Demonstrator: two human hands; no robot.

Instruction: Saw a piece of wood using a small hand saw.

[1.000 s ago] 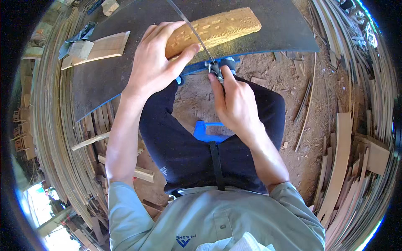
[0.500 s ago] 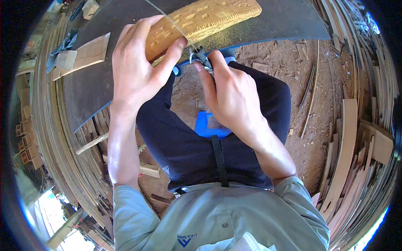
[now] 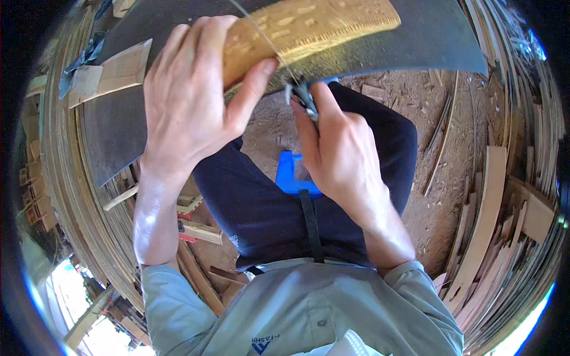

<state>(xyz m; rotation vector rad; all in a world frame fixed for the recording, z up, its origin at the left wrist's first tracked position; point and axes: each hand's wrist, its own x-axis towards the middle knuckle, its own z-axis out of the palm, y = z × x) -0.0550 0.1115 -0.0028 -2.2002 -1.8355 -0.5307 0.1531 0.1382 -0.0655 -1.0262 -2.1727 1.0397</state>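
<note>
A long yellowish piece of wood with chiselled marks on top and a row of notches along its near edge lies on a dark board. My left hand grips its left end, fingers over the top and thumb along the near side. Closed round a dark handle at the board's near edge is my right hand. From that handle a thin, straight saw blade or wire runs up and left across the wood, just past my left thumb. Its far end is out of view.
A pale wood offcut and a dark cloth lie on the board's left. Long stacked strips line the left, and planks the right. A blue frame-like object shows between my legs. Chips litter the dirt floor.
My right hand has come slightly down and right with the handle. The wood and board appear shifted right and down in view. My left forearm has swung a little outward.
</note>
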